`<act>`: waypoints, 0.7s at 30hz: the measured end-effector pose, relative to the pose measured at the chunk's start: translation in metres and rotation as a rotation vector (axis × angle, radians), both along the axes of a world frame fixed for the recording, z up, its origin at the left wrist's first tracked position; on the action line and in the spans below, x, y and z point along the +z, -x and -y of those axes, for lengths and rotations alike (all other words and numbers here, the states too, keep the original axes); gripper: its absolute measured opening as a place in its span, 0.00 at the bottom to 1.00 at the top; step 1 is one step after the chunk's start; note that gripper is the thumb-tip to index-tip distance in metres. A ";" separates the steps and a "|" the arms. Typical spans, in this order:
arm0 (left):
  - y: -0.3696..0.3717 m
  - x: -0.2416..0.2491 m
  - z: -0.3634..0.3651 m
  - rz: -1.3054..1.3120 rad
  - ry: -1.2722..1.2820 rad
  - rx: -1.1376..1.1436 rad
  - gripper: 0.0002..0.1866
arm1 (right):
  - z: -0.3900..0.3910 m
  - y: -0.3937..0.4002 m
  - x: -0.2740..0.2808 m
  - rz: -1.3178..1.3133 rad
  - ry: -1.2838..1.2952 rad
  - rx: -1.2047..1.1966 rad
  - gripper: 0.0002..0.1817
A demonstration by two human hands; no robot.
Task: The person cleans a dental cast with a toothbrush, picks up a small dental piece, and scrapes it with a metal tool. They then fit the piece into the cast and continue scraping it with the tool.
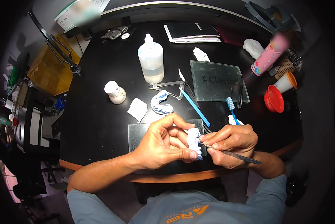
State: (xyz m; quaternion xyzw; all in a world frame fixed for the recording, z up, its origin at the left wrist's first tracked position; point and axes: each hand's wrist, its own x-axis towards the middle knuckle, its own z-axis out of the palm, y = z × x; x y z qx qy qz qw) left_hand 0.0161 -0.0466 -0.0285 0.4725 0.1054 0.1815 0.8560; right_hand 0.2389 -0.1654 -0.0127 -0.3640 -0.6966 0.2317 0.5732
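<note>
My left hand point(160, 143) grips a pale bluish-white dental cast point(193, 139) between thumb and fingers, its row of teeth turned to the right. Pinched in my right hand point(233, 142) is a slim metal dental instrument point(243, 158). Its working tip is at the teeth of the cast; whether it touches cannot be made out. Beyond my left hand lies a second horseshoe-shaped dental cast point(160, 102). Under my hands a dark flat plate point(137, 132) rests on the table, partly hidden.
A squeeze bottle point(151, 59), a small white jar point(115, 92), a caliper point(167, 86) and a blue-handled tool point(196, 107) stand or lie ahead. Rightward are a glass slab point(216, 80), a blue toothbrush point(231, 108), a red bowl point(274, 99) and a pink bottle point(265, 59).
</note>
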 end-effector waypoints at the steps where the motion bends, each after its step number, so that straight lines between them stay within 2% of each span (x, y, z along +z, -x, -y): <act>1: 0.000 0.000 -0.001 -0.003 0.014 -0.010 0.27 | 0.000 0.000 0.000 0.003 0.002 0.002 0.09; 10: 0.000 -0.001 -0.004 -0.033 -0.016 -0.022 0.28 | -0.001 -0.001 0.002 0.042 -0.019 -0.008 0.10; 21: -0.002 -0.003 0.006 -0.068 -0.458 0.204 0.27 | -0.003 0.001 -0.006 -0.022 0.004 -0.033 0.08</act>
